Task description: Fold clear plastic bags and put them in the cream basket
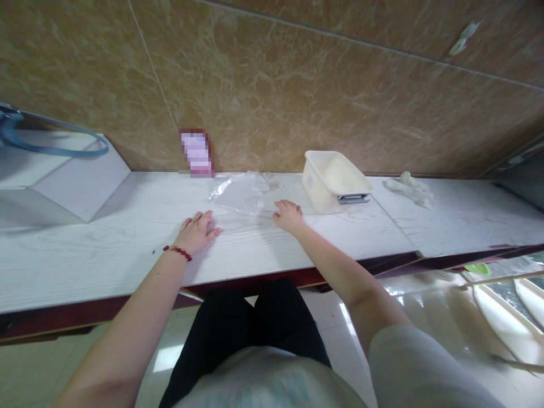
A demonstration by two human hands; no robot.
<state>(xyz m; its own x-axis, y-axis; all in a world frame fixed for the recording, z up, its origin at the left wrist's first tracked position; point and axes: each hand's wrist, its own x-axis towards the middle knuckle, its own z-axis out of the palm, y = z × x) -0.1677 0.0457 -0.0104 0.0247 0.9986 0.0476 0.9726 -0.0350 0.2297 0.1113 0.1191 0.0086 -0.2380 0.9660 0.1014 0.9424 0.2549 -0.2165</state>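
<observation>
On the white wood-grain counter (250, 246) rests my left hand (198, 231), palm down with its fingers spread and a red bead bracelet at the wrist. My right hand (289, 216) lies on the same surface with its fingers loosely apart, holding nothing. Beyond and between the two hands is a clear plastic bag (240, 191), lying flat; neither hand grips it. A cream plastic bin (318, 187) with a grey clip on its front rim stands just right of my right hand.
A white box (85, 175) with a blue strap (68, 152) over it stands at the left. A blurred pink-and-white item (198, 152) leans on the brown marbled wall (272, 96). Crumpled pale gloves or cloth (411, 190) lie to the right. A cable bundle (464, 39) hangs on the wall.
</observation>
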